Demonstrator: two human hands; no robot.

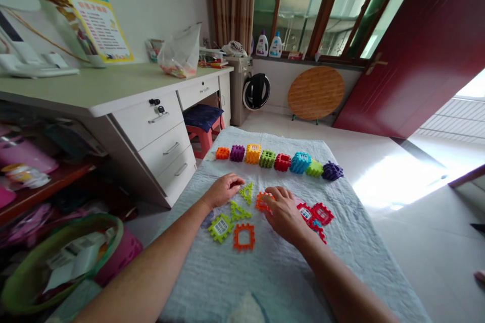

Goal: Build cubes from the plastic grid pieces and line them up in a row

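Note:
My left hand (226, 189) rests on the cloth with its fingers loosely stretched, beside a green triangular interlocking piece (246, 193). My right hand (285, 212) has its thumb and fingers around an orange square interlocking piece (262, 202), partly covering it. Below my left hand lie another green triangular piece (240, 211), a green square piece with a white window (221, 227) and an orange square frame (244, 237). To the right of my right hand are several red pieces (322, 213), one with a white window, and a bit of blue among them.
A row of assembled block cubes (268, 158) in several colours stands across the far end of the cloth-covered table (303, 282). At the left are a desk (125, 91) with drawers, a stool (204, 118) and a full basket (113, 242).

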